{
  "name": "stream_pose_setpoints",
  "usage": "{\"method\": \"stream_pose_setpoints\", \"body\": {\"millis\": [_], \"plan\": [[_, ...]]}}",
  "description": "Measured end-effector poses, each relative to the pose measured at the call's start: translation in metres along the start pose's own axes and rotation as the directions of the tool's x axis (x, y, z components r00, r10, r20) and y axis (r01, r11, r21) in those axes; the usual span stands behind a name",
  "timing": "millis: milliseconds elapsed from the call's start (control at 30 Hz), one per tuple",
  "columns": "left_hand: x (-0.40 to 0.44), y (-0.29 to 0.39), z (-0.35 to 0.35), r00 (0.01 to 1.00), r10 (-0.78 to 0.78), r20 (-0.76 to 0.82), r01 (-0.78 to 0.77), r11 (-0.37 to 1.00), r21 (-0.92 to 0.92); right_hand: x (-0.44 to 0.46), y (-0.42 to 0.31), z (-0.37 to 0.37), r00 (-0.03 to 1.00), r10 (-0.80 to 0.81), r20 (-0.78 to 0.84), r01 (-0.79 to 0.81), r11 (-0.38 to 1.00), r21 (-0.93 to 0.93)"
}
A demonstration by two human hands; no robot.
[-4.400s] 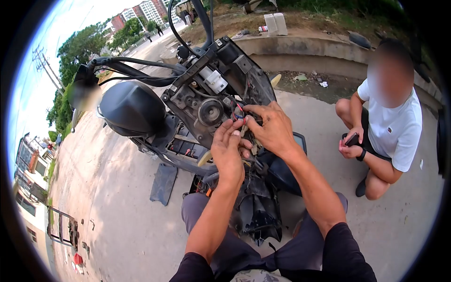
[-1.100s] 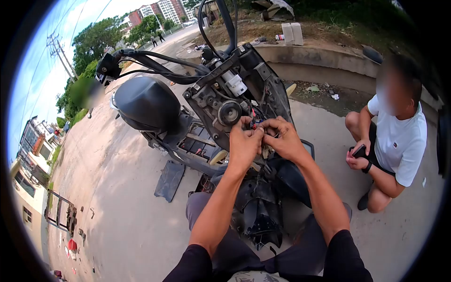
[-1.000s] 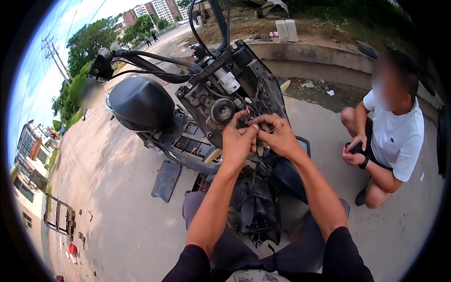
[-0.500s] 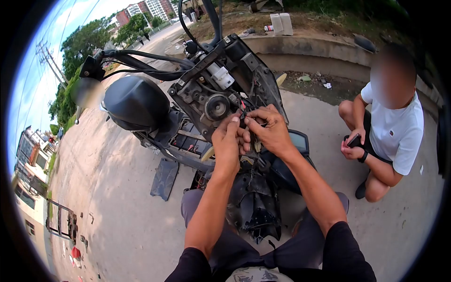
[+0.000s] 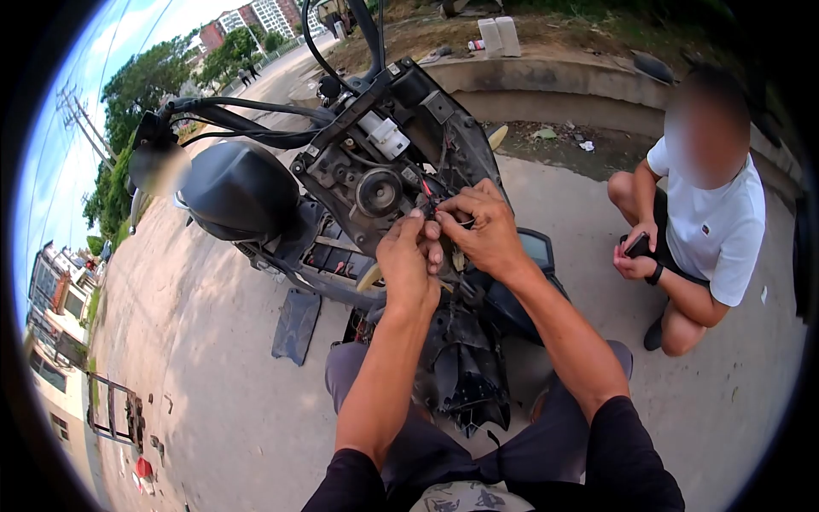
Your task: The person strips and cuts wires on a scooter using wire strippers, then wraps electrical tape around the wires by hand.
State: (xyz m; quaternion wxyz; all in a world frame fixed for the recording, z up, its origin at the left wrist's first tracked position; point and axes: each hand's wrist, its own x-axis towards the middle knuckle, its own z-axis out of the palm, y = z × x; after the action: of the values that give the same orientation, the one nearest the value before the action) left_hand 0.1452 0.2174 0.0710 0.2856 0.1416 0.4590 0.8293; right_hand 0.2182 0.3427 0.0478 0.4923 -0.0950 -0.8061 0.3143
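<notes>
A motor scooter with its front covers off stands before me, its black seat to the left. Both hands meet beside the round horn on the scooter's front frame. My left hand is closed, thumb and fingertips pinching thin wires. Close on its right, my right hand pinches the same dark bundle between thumb and forefinger. A red wire rises from the bundle just above the fingertips. The exact piece between the fingers is too small to tell. Above the horn sits a white plastic part.
At the right a person in a white shirt squats, holding a dark phone. A flat dark panel lies on the ground left of the scooter. Behind runs a concrete curb with two pale blocks. A metal frame lies far left.
The view has shifted, so the scooter sits slightly further left and higher. My fingers have changed their hold; my left hand's fingers are now less bunched against my right hand than a second ago.
</notes>
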Motion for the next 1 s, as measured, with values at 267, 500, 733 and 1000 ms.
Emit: {"method": "stream_pose_setpoints", "body": {"millis": [267, 500, 733, 1000], "plan": [[0.006, -0.007, 0.007, 0.964, 0.235, 0.125, -0.263, 0.91, 0.321, -0.002, 0.0, 0.008, 1.0, -0.001, -0.023, 0.001, 1.0, 0.017], [0.003, -0.006, -0.005, 0.873, 0.354, 0.337, -0.485, 0.705, 0.517, -0.003, 0.006, 0.004, 0.984, 0.171, 0.055, -0.178, 0.971, 0.157], [0.008, -0.015, -0.014, 0.915, 0.367, 0.169, -0.399, 0.753, 0.523, -0.005, 0.006, 0.004, 0.991, 0.131, 0.041, -0.136, 0.978, 0.158], [0.022, -0.009, 0.001, 0.967, 0.234, 0.099, -0.254, 0.907, 0.336, 0.001, 0.002, -0.012, 0.987, 0.093, 0.13, -0.114, 0.98, 0.163]]}}
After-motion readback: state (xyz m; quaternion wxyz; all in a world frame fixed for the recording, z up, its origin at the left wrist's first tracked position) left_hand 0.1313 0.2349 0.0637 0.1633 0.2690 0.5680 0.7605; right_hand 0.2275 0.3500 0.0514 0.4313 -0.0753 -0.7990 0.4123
